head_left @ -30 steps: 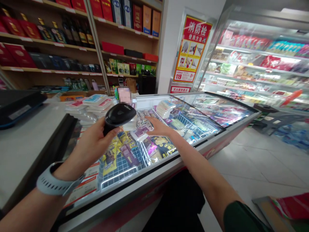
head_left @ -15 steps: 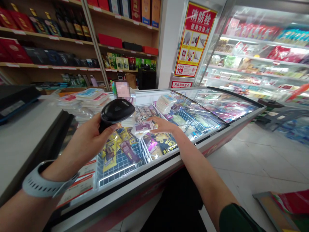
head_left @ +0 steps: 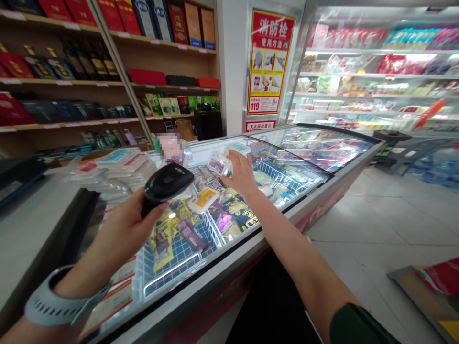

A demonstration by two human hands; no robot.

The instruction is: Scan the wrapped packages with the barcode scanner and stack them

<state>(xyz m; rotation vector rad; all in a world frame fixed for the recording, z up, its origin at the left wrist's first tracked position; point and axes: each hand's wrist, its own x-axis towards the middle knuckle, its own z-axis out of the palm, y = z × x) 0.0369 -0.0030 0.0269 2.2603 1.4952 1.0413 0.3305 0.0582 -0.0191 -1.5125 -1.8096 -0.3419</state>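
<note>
My left hand (head_left: 132, 220) is wrapped round the handle of a black handheld scanner (head_left: 169, 181), above the near left part of the glass-topped freezer (head_left: 301, 215). Farther forward, my right hand (head_left: 242, 174) grips a clear pack with a purple label (head_left: 218, 164) at its left side, over the freezer. Just behind my right fingers is a pack with a blue label (head_left: 238, 148). A flat pack with an orange label (head_left: 203, 199) lies on the glass between my hands. To the left, several white packs (head_left: 122, 165) are piled up.
Bagged goods (head_left: 191, 234) show in a wire basket under the glass. A grey counter (head_left: 36, 224) runs along the left. Behind stand wooden shelves with boxes and bottles (head_left: 96, 62), and a lit display case (head_left: 376, 71) at the right. A box (head_left: 419, 296) is low at the right.
My right hand has moved up and away with the purple-labelled pack, leaving the orange-labelled pack in sight. The scanner sits slightly lower in the picture. The view has shifted to the right.
</note>
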